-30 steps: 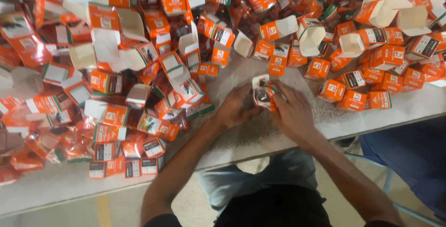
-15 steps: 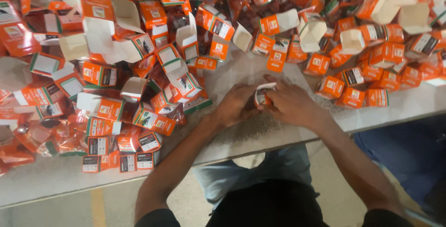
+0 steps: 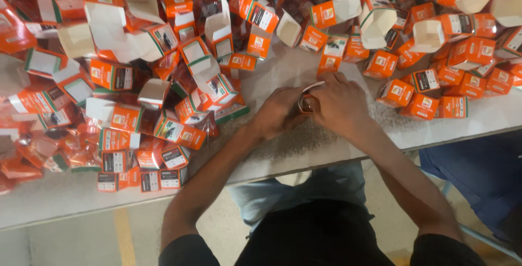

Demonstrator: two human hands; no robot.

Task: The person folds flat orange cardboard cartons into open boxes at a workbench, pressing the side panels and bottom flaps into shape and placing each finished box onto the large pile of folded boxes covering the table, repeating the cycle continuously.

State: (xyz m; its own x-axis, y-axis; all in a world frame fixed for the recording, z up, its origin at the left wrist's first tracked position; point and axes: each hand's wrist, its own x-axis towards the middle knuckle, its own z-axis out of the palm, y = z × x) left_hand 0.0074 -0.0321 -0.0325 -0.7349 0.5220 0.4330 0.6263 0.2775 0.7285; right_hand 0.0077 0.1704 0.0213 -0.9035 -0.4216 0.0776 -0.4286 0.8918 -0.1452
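Both hands meet at the middle of the pale tabletop [image 3: 304,146], closed around one small orange carton [image 3: 306,100] with a white inner flap showing at its top. The left hand [image 3: 276,115] pinches the carton's left side; the right hand [image 3: 341,105] covers its right side and most of its front, so how the flaps stand underneath is hidden. The carton sits low, at or just above the tabletop; which of the two I cannot tell.

What could go wrong here, as a judgement: the thin card may crease or tear if the grip of either hand squeezes too hard, since the carton looks hollow and light. A flap could fold the wrong way under the right palm, where nothing can be seen.

The crowding is a second risk. A heap of open cartons [image 3: 163,65] lies just to the left and on the far side, and a row of closed orange boxes [image 3: 429,100] stands near the right hand. An elbow or wrist swinging outward could knock these, and the boxes near the front edge [image 3: 141,176] at the left could slide off to the floor [image 3: 65,241].
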